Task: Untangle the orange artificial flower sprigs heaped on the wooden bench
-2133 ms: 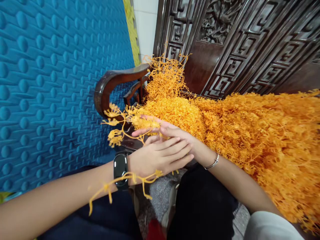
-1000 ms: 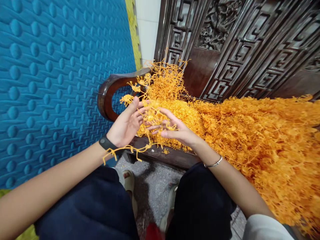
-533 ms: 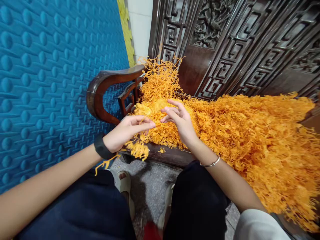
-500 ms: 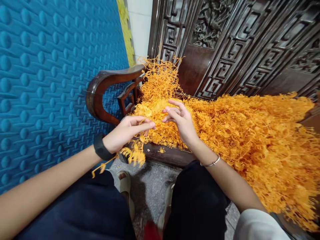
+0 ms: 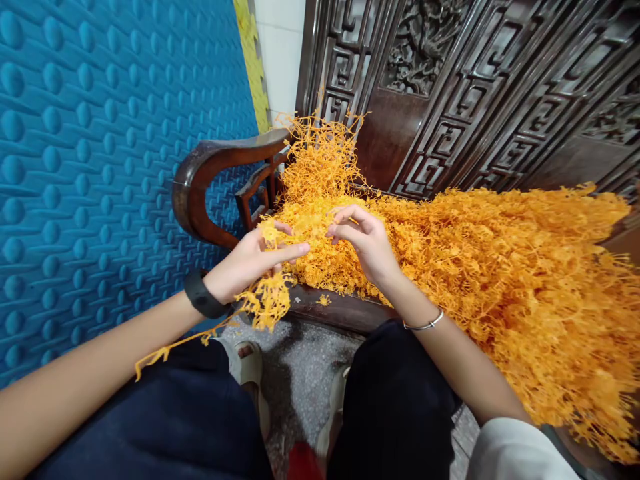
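Observation:
In my left hand [image 5: 250, 260] is an orange strand of small flower-like pieces [image 5: 270, 300]. One tuft rises above the index finger, a clump hangs below the palm, and a thin tail trails down over the forearm toward my knee. My left thumb points across to the right. My right hand [image 5: 367, 240] is a short way to the right, its fingers curled and the thumb close to the fingertips. Whatever is between those tips, if anything, I cannot make out. Behind and below both hands spreads a large heap of the same orange pieces [image 5: 450, 253].
The heap lies on a dark wooden bench [image 5: 345, 310] with a curved armrest [image 5: 187, 193] and a carved backrest [image 5: 385, 140]. A blue textured mat [image 5: 100, 133] with yellow edging stands at the left. One loose orange piece [image 5: 324, 301] sits on the bench's front edge.
The strand at my left hand has shifted: a tuft now shows above the index finger and the tail reaches farther down left. My right fingers have curled closer together.

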Available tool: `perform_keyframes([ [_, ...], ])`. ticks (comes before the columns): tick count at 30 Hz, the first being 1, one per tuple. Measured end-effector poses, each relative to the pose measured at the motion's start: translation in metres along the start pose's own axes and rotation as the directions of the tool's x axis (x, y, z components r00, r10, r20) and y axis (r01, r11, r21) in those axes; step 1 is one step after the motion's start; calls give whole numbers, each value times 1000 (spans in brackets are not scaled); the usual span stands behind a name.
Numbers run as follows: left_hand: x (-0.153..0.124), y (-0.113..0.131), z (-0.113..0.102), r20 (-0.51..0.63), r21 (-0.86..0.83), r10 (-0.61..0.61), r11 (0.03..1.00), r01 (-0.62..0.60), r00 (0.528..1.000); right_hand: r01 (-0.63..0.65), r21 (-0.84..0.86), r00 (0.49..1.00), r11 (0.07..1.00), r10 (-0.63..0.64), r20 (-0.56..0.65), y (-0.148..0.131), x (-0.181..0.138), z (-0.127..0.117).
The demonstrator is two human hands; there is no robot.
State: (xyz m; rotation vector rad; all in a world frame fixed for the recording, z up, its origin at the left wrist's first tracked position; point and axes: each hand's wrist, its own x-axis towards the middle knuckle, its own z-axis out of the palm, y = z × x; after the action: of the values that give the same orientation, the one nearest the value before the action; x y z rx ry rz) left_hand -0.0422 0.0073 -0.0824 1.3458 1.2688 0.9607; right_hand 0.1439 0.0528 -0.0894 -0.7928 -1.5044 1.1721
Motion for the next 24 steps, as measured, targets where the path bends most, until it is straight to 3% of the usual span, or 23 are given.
perform_keyframes([
  [4, 2, -4, -3, -70, 50, 116, 992, -112, 991, 23, -16, 999, 1000, -22, 43, -1, -4, 4],
  [9, 1, -5, -5, 96, 43, 175, 983, -180, 980, 0, -14, 989, 1000, 2, 148, -1, -9, 10],
  [13, -1, -5, -4, 89, 23, 179, 983, -182, 980, -10, -34, 974, 999, 18, 224, -1, -10, 14],
  [20, -1, -2, -1, -56, -44, 242, 969, -245, 969, 34, -53, 994, 998, -28, 105, 0, -6, 13],
  [24, -1, -4, 0, -42, -46, 255, 965, -257, 966, -15, -13, 997, 1000, 16, 76, 2, -7, 14],
])
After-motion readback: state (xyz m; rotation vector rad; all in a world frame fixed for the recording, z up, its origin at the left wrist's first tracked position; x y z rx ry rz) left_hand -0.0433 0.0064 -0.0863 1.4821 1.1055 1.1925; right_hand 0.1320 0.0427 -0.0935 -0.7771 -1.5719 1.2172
